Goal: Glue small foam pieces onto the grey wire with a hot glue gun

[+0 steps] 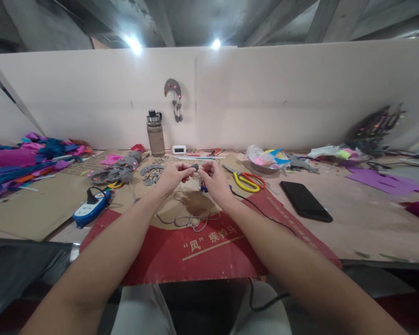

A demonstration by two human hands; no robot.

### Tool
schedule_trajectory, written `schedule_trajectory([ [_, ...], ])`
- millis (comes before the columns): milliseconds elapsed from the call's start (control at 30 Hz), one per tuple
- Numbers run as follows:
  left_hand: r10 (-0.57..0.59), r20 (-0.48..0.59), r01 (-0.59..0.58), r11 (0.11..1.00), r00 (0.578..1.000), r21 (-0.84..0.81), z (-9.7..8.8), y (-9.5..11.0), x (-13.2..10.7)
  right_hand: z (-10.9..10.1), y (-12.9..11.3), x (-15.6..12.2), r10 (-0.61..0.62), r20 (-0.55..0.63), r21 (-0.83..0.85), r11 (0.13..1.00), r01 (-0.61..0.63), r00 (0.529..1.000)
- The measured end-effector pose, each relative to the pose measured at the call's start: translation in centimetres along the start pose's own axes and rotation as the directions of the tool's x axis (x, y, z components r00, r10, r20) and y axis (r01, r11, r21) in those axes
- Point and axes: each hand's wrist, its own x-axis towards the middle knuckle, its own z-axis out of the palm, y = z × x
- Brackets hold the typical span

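Observation:
My left hand [176, 176] and my right hand [212, 178] meet over the middle of the cardboard mat, fingertips pinched together. Between them is a small dark grey piece, perhaps felt [194, 166], gripped by the left fingers. The right thumb and fingers close at its other side; what they pinch is too small to tell. Grey cord [195, 223] lies in loose loops on the cardboard below the hands. A blue-handled tool [204, 188] with a black cable is partly hidden behind the right hand. Grey felt cut-outs [152, 174] lie left of the left hand.
Scissors with yellow and orange handles [246, 180] lie right of my hands, near a black phone [305, 201]. A blue power strip [91, 208] sits at left. A bottle [155, 135] and small white clock [179, 150] stand by the wall, below a hanging grey moon ornament [173, 88].

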Motion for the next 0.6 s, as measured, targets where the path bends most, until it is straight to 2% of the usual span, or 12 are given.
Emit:
schedule_trajectory([
  [67,-0.005,-0.012,0.005,1.000,1.000,-0.008,0.1,-0.1,0.0,-0.2,-0.6,-0.1,-0.105,0.004,-0.084,0.991,0.105,0.994],
  [167,-0.005,-0.020,0.004,1.000,1.000,-0.020,0.3,0.0,-0.2,-0.5,-1.3,-0.3,-0.157,0.086,-0.163,0.972,0.169,0.984],
  [233,-0.007,-0.013,0.007,1.000,1.000,-0.021,0.5,0.1,-0.3,-0.6,-1.5,-0.4,-0.153,0.107,-0.189,0.967,0.171,0.982],
  [367,-0.002,-0.009,0.002,1.000,1.000,0.018,0.6,0.1,-0.4,-0.5,-1.5,-0.3,-0.112,0.070,-0.217,0.968,0.125,0.991],
  [500,0.041,-0.052,-0.033,0.989,0.998,0.145,0.6,0.1,-0.4,-0.5,-1.4,-0.3,-0.067,0.085,-0.217,0.973,0.084,0.994],
  [600,0.069,-0.025,-0.061,0.968,0.997,0.243,0.4,0.0,-0.3,-0.7,-1.3,-0.1,-0.051,0.118,-0.245,0.966,0.079,0.992],
])
